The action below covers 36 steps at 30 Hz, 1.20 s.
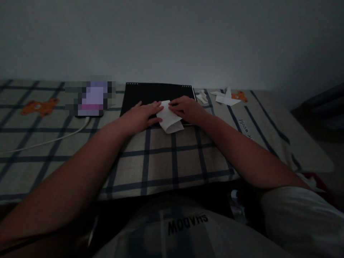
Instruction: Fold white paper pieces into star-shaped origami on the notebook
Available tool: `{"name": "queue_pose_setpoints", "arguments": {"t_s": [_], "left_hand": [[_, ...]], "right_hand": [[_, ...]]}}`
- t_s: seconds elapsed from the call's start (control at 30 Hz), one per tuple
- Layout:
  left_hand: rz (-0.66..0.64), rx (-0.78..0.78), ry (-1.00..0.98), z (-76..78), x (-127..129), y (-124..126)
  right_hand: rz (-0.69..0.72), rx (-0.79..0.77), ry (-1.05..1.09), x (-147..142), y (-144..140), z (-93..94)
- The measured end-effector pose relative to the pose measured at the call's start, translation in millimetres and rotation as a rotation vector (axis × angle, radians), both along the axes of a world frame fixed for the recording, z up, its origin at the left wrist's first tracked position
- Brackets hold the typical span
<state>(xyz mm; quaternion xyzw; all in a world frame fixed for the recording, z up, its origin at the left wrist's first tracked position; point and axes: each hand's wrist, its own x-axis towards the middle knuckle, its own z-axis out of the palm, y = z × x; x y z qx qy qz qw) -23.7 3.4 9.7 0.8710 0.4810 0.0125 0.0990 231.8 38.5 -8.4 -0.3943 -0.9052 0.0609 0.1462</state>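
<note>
A small folded sheet of white paper lies over the front edge of a black notebook, its lower flap curling past the edge. My left hand holds the paper's left side, thumb low and fingertips on its upper edge. On the right side, my right hand has its bent fingers pressed together on the paper, gripping it. What lies under the right fingertips is hidden. To the right of the notebook are a small crumpled piece of white paper and a folded paper shape with pointed ends.
A checked cloth covers the table, which meets a plain wall at the back. A phone with a lit, blurred screen lies at left, its white cable running off left. The table's rounded corner is at right.
</note>
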Motion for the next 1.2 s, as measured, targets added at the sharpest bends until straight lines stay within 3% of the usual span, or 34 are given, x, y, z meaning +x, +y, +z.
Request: {"name": "queue_pose_setpoints", "arguments": {"t_s": [0.47, 0.67, 0.8, 1.2], "left_hand": [[0.032, 0.011, -0.058, -0.9, 2, 1], [0.232, 0.186, -0.121, -4.0, 13, 6], [0.297, 0.213, -0.164, -3.3, 15, 8], [0.120, 0.068, -0.076, -0.2, 2, 5]], "right_hand": [[0.027, 0.019, 0.021, 2, 6, -6.2], [0.025, 0.025, 0.022, 0, 6, -5.4], [0.019, 0.032, 0.023, 0, 5, -5.2], [0.031, 0.032, 0.012, 0, 8, -7.1]]}}
